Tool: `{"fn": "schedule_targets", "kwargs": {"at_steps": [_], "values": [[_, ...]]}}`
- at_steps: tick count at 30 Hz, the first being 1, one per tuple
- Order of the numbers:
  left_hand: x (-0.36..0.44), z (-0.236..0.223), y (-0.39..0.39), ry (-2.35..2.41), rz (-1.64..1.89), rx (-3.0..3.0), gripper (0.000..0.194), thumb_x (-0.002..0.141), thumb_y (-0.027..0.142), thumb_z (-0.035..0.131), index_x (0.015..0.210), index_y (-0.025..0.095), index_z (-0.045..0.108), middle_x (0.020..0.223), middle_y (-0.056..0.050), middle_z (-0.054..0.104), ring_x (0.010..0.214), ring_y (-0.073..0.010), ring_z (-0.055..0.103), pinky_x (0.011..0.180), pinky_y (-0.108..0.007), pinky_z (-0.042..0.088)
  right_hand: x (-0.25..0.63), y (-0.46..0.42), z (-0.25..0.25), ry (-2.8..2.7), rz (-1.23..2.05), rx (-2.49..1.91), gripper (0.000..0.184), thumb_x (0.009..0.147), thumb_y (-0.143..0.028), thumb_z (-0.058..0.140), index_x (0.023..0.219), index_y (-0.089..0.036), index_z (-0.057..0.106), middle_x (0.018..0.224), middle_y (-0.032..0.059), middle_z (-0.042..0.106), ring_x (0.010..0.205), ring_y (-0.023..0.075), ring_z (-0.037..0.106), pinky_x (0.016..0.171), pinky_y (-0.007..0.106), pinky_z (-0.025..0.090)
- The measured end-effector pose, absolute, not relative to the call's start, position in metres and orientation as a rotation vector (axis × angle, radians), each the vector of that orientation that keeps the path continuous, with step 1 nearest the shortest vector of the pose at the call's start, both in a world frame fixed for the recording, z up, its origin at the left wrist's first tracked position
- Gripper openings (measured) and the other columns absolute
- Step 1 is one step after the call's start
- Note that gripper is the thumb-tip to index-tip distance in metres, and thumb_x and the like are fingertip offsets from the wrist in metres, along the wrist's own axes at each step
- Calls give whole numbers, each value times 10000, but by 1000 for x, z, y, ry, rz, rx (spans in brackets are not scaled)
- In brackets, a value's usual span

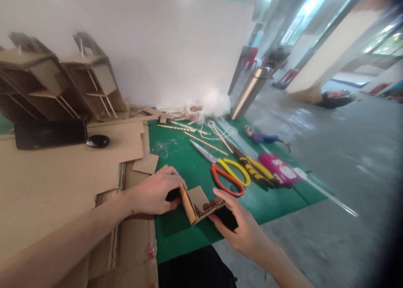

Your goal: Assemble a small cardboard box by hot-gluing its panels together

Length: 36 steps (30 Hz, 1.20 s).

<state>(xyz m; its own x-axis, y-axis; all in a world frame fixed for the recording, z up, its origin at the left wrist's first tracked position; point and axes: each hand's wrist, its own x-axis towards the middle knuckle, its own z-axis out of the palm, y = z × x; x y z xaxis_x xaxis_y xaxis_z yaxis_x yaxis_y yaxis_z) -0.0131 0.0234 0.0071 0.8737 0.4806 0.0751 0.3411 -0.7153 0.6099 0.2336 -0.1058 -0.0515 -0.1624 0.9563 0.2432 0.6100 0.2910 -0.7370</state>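
Note:
A small folded cardboard piece (195, 199), with upright sides meeting at a corner, is between my hands above the green table top (176, 237). My left hand (165, 189) grips its left wall, fingertips behind the board. On the right, my right hand (231, 214) pinches the other wall between thumb and fingers; the corrugated edge faces me. Just beyond lie scissors (228, 172) with one red and one yellow handle, blades part open. Beside them are pliers (255, 170) with yellow and black grips.
Cardboard sheets (63, 174) cover the left side, bearing a phone (50, 134) and a black mouse (98, 141). Cardboard shelf models (91, 78) stand behind. At the back are white fluff (217, 103), thin sticks (206, 143) and a steel flask (252, 92). A glue gun (261, 137) and pink packet (279, 169) lie right.

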Motion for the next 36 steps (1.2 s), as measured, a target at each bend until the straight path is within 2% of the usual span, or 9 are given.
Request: {"fn": "schedule_targets", "kwargs": {"at_steps": [7, 21, 27, 32, 36], "values": [[-13, 8, 24, 574, 308, 2443, 180, 768, 72, 660, 898, 196, 676, 951, -45, 731, 1015, -249, 586, 873, -346, 508, 233, -106, -49, -1827, 702, -1396, 528, 957, -236, 557, 1449, -302, 379, 1415, 131, 598, 1165, 270, 681, 963, 467, 594], [-12, 9, 23, 586, 312, 2451, 178, 758, 76, 667, 888, 197, 675, 945, -44, 733, 1013, -247, 591, 893, -358, 519, 233, -100, -45, -1854, 757, -1470, 504, 944, -279, 563, 1431, -284, 434, 1370, 129, 626, 1220, 291, 639, 1003, 522, 551], [-14, 4, 25, 569, 338, 2488, 115, 782, 111, 683, 865, 190, 687, 1185, -89, 700, 1167, -272, 557, 996, -402, 503, 234, -102, -48, -1835, 720, -1467, 470, 941, -282, 564, 1402, -263, 476, 1270, 134, 680, 1187, 291, 664, 986, 506, 568], [-15, 1, 25, 564, 330, 2471, 129, 780, 103, 684, 872, 193, 694, 1182, -81, 713, 1181, -267, 560, 1023, -408, 497, 234, -101, -50, -1810, 708, -1436, 455, 931, -256, 576, 1379, -248, 496, 1258, 135, 690, 1134, 267, 697, 968, 452, 589], [-14, 2, 25, 595, 339, 2509, 116, 781, 121, 694, 872, 195, 698, 1309, -93, 649, 1272, -297, 505, 1060, -451, 463, 234, -99, -49, -1787, 698, -1398, 458, 921, -244, 593, 1370, -237, 502, 1287, 140, 681, 1127, 257, 706, 955, 406, 600]]}}
